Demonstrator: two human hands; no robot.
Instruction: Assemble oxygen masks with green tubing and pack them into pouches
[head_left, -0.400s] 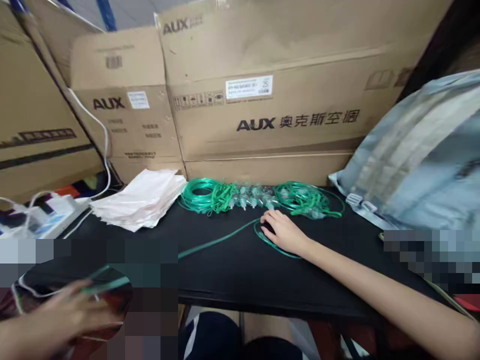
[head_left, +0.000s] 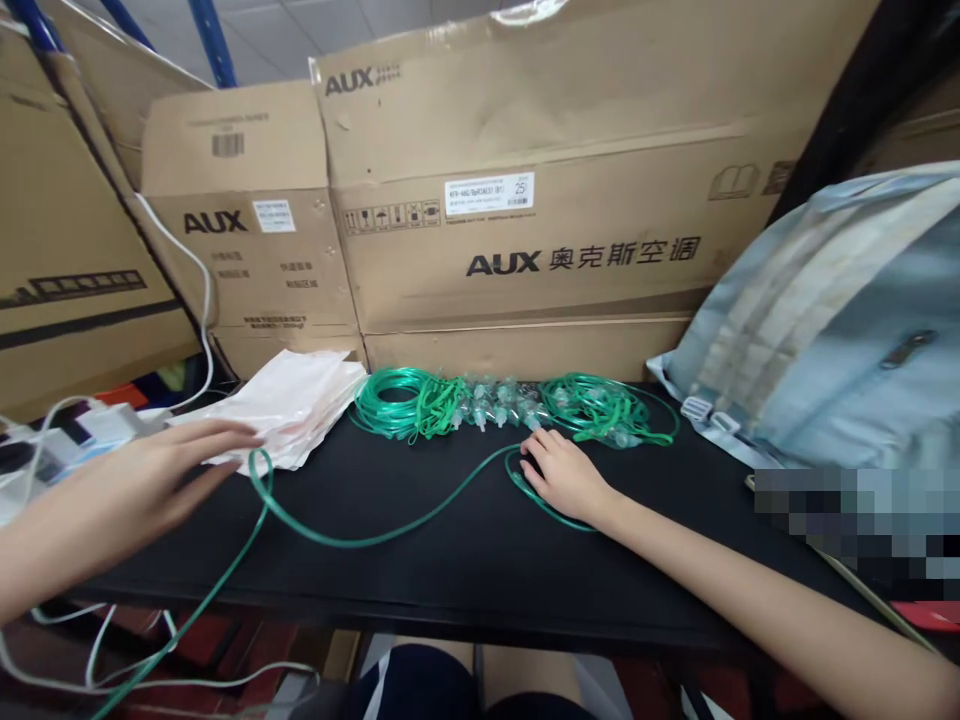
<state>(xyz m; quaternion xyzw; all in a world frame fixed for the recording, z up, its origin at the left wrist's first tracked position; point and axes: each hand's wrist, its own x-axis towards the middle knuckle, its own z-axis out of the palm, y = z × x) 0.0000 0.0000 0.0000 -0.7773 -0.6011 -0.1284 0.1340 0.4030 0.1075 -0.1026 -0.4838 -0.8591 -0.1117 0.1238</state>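
My right hand [head_left: 566,478] rests on the black table with its fingers curled over a green plastic tube [head_left: 375,543], part of which bends round beneath the palm. From there the tube runs left in a slack curve to a small upright loop at the fingertips of my left hand [head_left: 161,470], then down over the table's front edge. My left hand is stretched out above the table, thumb apart from the fingers; the loop is at or just beyond its fingertips. Behind my right hand lie a coil of green tubing [head_left: 390,400], clear plastic fittings [head_left: 499,400] and a second coil [head_left: 592,400].
A stack of white paper-like sheets [head_left: 300,400] lies behind my left hand. White plugs [head_left: 112,422] and cords crowd the left side. Cardboard boxes [head_left: 525,300] stand along the back. A light blue backpack [head_left: 840,330] sits at the right. White cables [head_left: 225,683] hang below the table.
My left hand has risen from low at the left to above the table. The tube, straighter before, now sags and loops near it. My right hand keeps its place on the tube.
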